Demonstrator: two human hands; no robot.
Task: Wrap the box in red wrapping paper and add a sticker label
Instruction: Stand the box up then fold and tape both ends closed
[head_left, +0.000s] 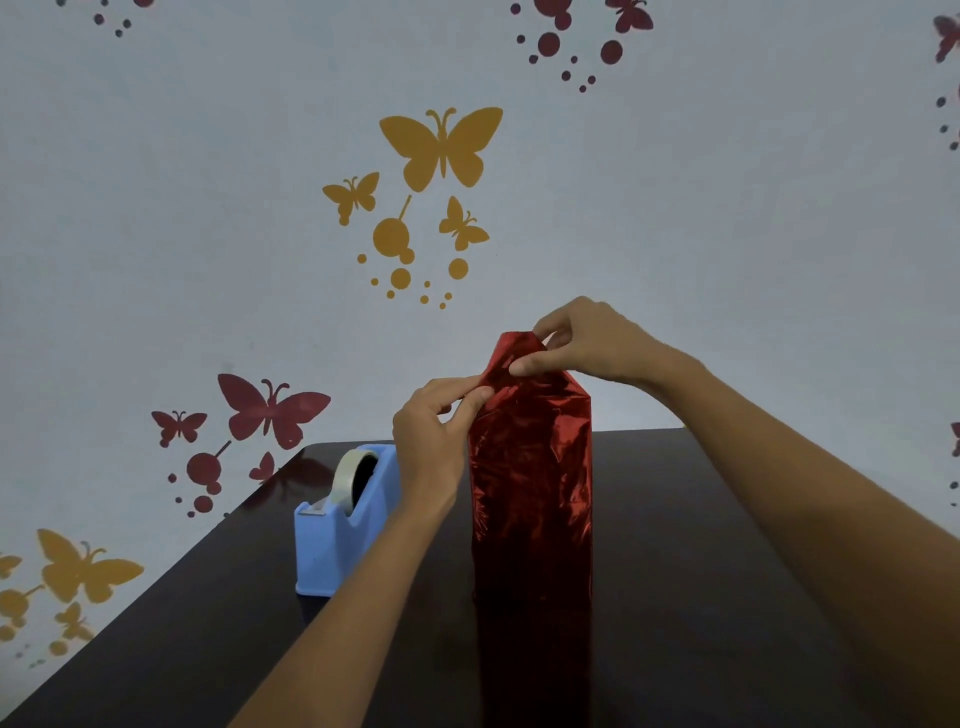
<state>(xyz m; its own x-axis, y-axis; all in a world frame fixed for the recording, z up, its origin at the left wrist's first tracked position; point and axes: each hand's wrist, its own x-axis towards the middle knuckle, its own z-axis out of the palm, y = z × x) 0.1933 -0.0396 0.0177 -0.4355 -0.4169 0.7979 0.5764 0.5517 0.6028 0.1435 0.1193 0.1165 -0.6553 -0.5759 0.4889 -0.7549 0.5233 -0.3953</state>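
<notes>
Readable text, labels, brands, numbers: none.
Paper (530, 467): plain red foil, no lettering legible.
Dispenser (337, 540), near the table's left edge: plain blue, no mark legible.
Wall (208, 234): butterfly and dot decals (441, 145) in yellow and maroon, shapes only.

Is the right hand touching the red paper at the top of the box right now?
Touching. The head view shows the right hand pinching the folded top flap of the red paper between thumb and fingers.
</notes>
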